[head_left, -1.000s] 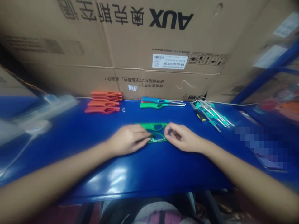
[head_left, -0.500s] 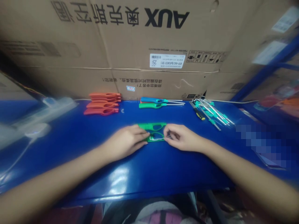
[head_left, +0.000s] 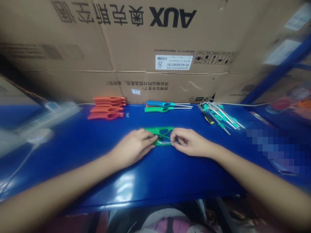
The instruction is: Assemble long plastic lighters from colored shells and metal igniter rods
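Two green lighter casing halves (head_left: pixel 165 131) lie side by side on the blue table, between my hands. My left hand (head_left: pixel 136 144) is closed at their left end, fingertips pressed on the nearer half, whose left part it hides. A thin white wire (head_left: pixel 165 142) runs across that half's loop toward my right fingers. My right hand (head_left: pixel 187 141) pinches at the right end of the casing; what sits between thumb and forefinger is too small and covered to make out.
Several orange lighter casings (head_left: pixel 107 116) are stacked at the back left. Assembled lighters (head_left: pixel 157 109) lie at back centre. Metal lighter tubes with teal parts (head_left: pixel 223 118) and a black-and-yellow screwdriver (head_left: pixel 208 119) are at right. A power strip (head_left: pixel 58 118) lies left; a large cardboard box (head_left: pixel 136 58) stands behind.
My left fingertips have shifted slightly right and up along the nearer green half. The right hand stays nearly where it was, still pinching.
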`<action>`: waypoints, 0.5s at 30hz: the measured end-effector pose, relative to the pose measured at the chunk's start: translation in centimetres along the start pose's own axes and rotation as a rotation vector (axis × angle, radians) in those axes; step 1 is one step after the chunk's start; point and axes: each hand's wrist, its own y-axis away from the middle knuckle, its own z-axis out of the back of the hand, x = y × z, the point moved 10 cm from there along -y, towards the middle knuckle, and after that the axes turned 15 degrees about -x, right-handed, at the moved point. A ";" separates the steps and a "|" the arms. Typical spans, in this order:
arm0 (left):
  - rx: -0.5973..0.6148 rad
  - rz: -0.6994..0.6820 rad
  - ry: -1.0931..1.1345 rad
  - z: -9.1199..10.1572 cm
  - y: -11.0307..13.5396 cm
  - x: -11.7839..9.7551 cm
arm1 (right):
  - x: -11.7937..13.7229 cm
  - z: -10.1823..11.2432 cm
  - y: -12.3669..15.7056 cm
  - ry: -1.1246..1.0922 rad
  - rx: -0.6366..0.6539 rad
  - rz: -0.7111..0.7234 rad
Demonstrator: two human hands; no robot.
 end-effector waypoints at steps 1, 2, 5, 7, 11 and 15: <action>-0.007 -0.004 -0.007 0.1 0.0 0.0 | 0.0 0.0 0.0 0.003 -0.001 0.005; -0.016 -0.009 -0.014 0.2 0.0 -0.1 | 0.1 0.0 0.0 0.006 -0.001 0.009; -0.032 -0.023 -0.031 0.4 0.0 -0.4 | 0.1 0.0 0.0 0.007 0.002 0.012; -0.032 -0.023 -0.038 0.4 0.0 -0.5 | 0.0 0.0 0.0 0.009 0.006 0.009; -0.030 -0.002 -0.015 0.3 -0.2 -0.4 | 0.2 -0.1 0.0 0.018 0.008 0.023; -0.019 0.018 0.016 0.1 -0.3 -0.3 | 0.3 -0.1 0.0 0.018 0.005 0.038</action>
